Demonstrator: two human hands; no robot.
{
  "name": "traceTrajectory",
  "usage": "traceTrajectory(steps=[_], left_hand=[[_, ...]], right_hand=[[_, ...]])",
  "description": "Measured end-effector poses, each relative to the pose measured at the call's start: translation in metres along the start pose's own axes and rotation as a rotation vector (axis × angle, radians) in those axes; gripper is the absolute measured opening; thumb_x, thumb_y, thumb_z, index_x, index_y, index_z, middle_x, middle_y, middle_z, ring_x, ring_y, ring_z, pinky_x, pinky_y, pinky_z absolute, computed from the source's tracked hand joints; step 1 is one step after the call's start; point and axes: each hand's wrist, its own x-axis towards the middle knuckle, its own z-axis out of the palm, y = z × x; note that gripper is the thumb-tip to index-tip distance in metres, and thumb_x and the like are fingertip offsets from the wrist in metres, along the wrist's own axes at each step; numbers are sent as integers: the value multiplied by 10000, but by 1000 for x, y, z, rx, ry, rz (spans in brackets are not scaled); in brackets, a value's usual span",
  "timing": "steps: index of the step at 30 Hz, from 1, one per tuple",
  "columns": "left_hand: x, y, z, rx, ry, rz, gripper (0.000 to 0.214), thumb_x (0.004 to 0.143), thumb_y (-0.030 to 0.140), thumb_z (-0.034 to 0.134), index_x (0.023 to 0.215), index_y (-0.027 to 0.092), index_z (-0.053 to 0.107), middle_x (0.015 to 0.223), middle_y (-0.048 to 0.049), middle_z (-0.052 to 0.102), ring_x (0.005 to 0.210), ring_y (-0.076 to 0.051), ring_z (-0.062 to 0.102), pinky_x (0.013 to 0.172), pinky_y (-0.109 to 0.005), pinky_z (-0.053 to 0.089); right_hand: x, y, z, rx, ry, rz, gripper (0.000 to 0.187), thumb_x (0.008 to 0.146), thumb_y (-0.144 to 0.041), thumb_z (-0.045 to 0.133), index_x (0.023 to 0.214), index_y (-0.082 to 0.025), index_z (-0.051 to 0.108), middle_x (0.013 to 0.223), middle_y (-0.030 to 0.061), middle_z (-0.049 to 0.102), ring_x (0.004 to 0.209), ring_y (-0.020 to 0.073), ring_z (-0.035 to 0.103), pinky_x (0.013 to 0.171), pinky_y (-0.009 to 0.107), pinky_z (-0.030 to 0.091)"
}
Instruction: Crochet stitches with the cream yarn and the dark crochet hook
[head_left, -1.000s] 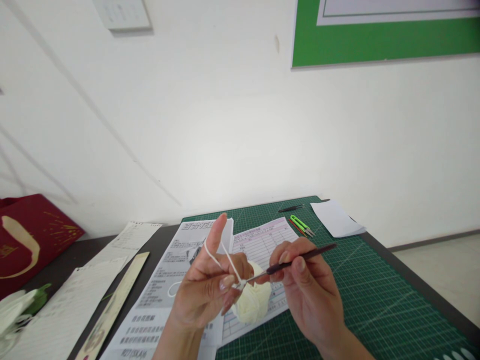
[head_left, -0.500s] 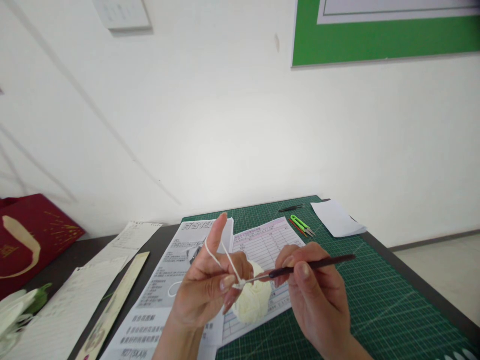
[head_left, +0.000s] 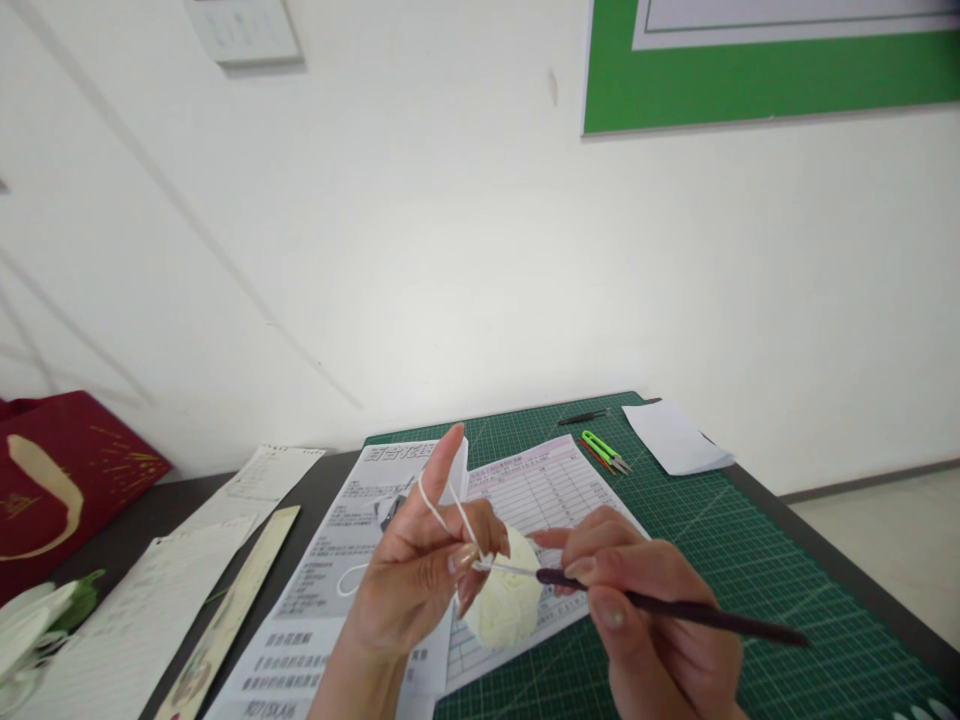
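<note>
Your right hand (head_left: 652,635) is closed pencil-style on the crochet hook (head_left: 705,615). The hook lies nearly level, handle toward lower right, tip pointing left into the loop your left hand (head_left: 420,585) pinches, index finger raised with yarn (head_left: 461,517) over it. The yarn ball (head_left: 506,612) sits bottom centre on the counter (head_left: 146,512), between both hands. The red bag (head_left: 52,470) is far left, and I can't see inside it.

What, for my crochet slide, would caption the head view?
Left hand tensions white yarn; right hand holds crochet hook above a yarn ball.
</note>
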Motion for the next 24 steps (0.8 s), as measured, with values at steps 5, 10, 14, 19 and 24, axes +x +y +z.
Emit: traceTrajectory(steps=[5,10,14,19,24], left_hand=[[-1,2,-3,-25,31,-63,675,821,138,552,1409,372,316,648,25,509,575,-121,398,651,-296,341],[-1,0,-4,-62,51,-67,687,793,96,536,1407,333,341,646,6,515,672,-154,474,657,-294,365],[-1,-2,-5,-40,55,-52,702,799,80,498,1436,288,285,646,-16,544,651,-155,462,597,-273,353],[0,-3,-5,-54,60,-40,685,807,91,485,1429,307,296,623,-3,518,584,-134,400,633,-298,373],[-1,-4,-4,-51,71,-40,719,807,125,528,1438,330,252,661,-2,545,589,-132,411,629,-285,374]], right_hand=[[1,-6,-2,-226,-124,-160,209,858,-92,484,1039,-171,552,724,44,642,621,160,606,723,450,600],[5,-9,0,-458,-158,-346,132,889,-102,466,1010,-132,509,658,44,665,614,143,651,714,379,628],[8,-10,2,-556,-140,-441,86,910,-117,440,940,-125,520,591,29,678,539,117,648,718,339,636],[6,-10,4,-616,-128,-493,143,929,-154,451,842,-119,560,574,31,697,538,110,665,755,325,629],[6,-9,2,-614,-96,-522,168,921,-176,496,781,-134,579,594,16,717,567,102,684,772,299,627]])
